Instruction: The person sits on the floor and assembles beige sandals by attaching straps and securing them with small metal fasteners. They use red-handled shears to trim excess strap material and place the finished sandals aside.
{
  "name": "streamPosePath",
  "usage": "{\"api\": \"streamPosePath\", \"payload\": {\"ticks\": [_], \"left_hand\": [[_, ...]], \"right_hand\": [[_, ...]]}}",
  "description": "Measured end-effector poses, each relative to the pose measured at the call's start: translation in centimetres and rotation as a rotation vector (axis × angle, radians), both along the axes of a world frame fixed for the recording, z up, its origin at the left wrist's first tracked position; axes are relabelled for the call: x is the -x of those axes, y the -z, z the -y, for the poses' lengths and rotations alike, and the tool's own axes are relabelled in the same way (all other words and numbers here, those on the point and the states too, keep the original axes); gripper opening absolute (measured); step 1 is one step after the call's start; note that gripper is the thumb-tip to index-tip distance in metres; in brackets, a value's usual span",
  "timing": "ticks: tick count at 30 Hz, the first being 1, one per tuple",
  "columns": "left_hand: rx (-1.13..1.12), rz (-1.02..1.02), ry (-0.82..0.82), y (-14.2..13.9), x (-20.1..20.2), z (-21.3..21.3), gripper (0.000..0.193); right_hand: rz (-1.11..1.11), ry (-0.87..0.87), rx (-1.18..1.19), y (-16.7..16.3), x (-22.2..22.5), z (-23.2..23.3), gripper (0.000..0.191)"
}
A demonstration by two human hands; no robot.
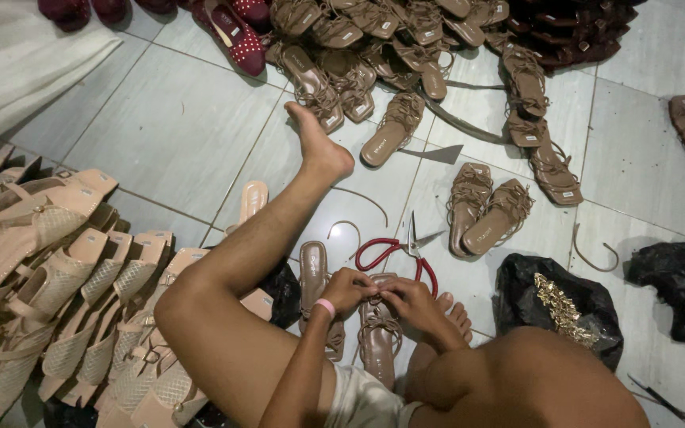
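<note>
Both grips pinch brown sandal (377,337) straps, black bag (556,305) w/ gold trims nearby

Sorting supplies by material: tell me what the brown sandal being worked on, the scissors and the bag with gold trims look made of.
Brown sandal: probably faux leather, smooth insole, knotted straps. Scissors: bright metal blades, glossy red handles, likely plastic. Black bag: thin crinkled plastic.

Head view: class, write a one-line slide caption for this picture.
Seated on a tiled floor, both hands, left hand and right hand, work a brown strappy sandal beside red-handled scissors.
</note>
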State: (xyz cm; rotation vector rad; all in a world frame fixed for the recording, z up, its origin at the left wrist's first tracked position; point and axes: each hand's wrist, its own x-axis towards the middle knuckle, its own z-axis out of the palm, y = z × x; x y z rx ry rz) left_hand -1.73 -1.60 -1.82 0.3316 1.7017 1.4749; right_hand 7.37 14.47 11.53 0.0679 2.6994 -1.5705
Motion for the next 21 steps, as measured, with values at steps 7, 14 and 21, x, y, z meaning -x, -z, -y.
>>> {"api": "streamPosePath", "payload": {"ticks": [7, 14, 21], "left_hand": [[0.129, -0.120, -0.014, -1.2, -0.4, -0.2, 0.017], [0.244, -0.374, -0.059, -3.1, -1.5, -0.4, 0.020], [0.357, -0.472, -0.047, -4.6, -2.3, -0.4, 0.019]], "right_hand": [[0.003, 0.010, 0.033, 0.3, -0.1, 0.0, 0.018], [-0.033, 0.012, 0.015, 0.1, -0.3, 0.0, 0.017], [-0.032, -0.004, 0.091, 0.1, -0.2, 0.0, 0.017]]}}
